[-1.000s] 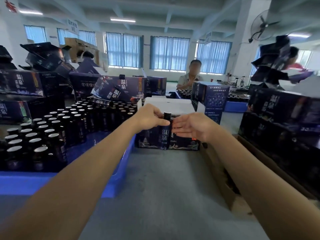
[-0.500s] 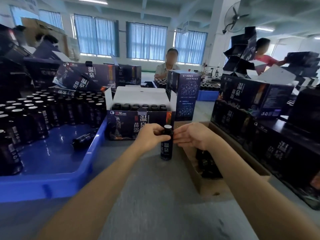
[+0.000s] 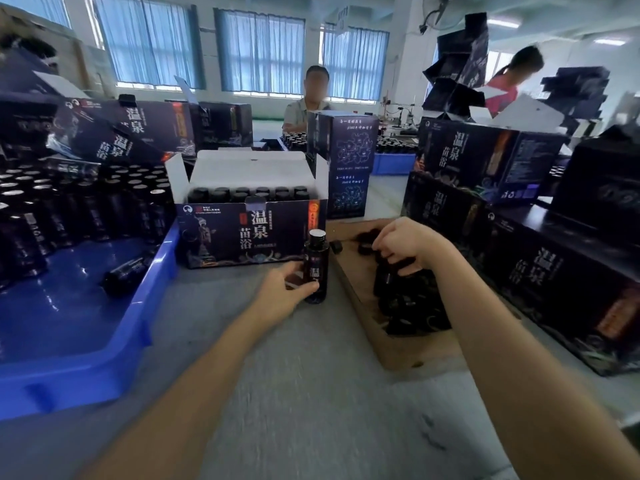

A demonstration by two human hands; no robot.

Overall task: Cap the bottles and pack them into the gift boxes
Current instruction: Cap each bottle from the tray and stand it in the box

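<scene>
Right hand (image 3: 403, 245) has left the bottle (image 3: 316, 268) and dropped into the cardboard tray (image 3: 398, 344) of loose caps (image 3: 412, 306), fingers curled among them; whether one is caught cannot be told. Left hand (image 3: 282, 294) wraps the bottle's lower half, holding it upright on the grey table (image 3: 311, 393), its foil mouth bare. Capping is under way; next, a cap must travel left onto that neck. Just behind, the open gift box (image 3: 249, 237) waits, seemingly part packed.

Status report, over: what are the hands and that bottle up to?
Left hand grips the upright bottle, uncapped, on the table. Right hand curls round black caps in the cardboard box. Nothing between bottle and open gift box.
</scene>
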